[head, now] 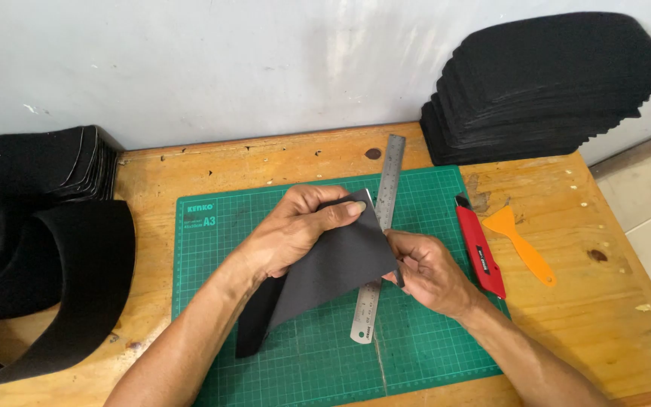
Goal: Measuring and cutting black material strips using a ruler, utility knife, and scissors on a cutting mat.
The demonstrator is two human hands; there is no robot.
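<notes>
A dark grey, curved fabric piece is held above the green cutting mat. My left hand grips its upper edge, thumb and fingers pinching near the top corner. My right hand pinches the piece's right edge, close to the steel ruler. The ruler lies roughly upright across the mat, partly hidden behind the fabric and my right hand. The lower end of the fabric hangs down to the mat at the left.
A red utility knife and an orange plastic scraper lie right of the mat on the wooden table. A tall stack of black pieces sits at the back right. More black pieces are piled at the left.
</notes>
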